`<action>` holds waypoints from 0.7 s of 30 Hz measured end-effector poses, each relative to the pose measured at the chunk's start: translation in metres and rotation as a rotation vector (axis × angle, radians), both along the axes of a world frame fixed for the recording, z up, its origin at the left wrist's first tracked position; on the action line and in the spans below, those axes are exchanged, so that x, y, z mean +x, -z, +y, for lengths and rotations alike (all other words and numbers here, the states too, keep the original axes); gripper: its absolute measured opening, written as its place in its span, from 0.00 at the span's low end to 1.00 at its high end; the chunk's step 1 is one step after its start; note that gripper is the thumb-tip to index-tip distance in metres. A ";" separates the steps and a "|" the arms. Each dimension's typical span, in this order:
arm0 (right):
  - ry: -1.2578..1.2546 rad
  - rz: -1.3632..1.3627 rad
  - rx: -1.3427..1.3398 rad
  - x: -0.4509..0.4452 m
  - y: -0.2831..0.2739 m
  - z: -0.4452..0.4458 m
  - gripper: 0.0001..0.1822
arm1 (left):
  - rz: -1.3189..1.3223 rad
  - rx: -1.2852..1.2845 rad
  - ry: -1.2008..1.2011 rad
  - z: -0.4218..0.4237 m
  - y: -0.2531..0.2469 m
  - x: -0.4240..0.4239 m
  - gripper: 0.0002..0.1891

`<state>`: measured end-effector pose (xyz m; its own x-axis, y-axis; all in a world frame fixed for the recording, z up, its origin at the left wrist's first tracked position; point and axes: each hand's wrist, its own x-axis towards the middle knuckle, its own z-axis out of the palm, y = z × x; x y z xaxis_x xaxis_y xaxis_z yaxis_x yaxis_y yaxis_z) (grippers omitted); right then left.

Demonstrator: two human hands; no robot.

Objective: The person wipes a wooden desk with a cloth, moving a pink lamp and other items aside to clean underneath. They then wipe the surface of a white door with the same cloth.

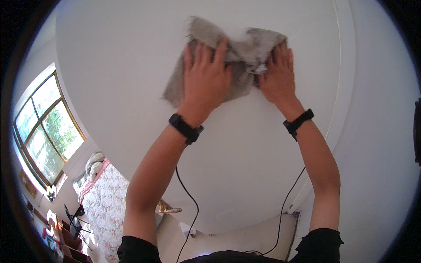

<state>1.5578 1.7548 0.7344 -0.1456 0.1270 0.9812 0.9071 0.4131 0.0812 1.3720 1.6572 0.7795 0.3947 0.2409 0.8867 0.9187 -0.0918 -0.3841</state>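
A grey-brown cloth (240,79) lies bunched against a large flat white door (131,82). My left hand (207,75) presses on the cloth's left part with its fingers spread and pointing up. On the right part, my right hand (279,75) rests with its fingers close together, the cloth's edge under and around the fingertips. Folds of the cloth run between the two hands. Both wrists wear black straps, and a thin black cable hangs near each forearm.
A brass-coloured door handle (169,207) shows beside my left forearm. At the left are a bed with a floral cover (105,207), a window (49,125), a black chair (75,225) and wooden furniture (65,236). A pale wall (378,131) stands at the right.
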 end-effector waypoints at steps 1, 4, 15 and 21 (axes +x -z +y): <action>-0.045 0.057 0.012 0.012 0.009 0.011 0.34 | 0.040 -0.019 0.034 0.008 0.002 0.012 0.37; -0.104 0.201 -0.087 0.040 0.042 0.031 0.39 | 0.161 -0.056 0.132 0.030 0.015 0.046 0.33; -0.612 0.455 -0.418 0.058 0.100 0.032 0.36 | 0.293 -0.087 0.224 0.041 0.063 0.076 0.24; -0.644 0.169 -0.371 -0.021 0.079 -0.003 0.34 | 0.083 -0.055 0.067 -0.011 0.061 0.013 0.25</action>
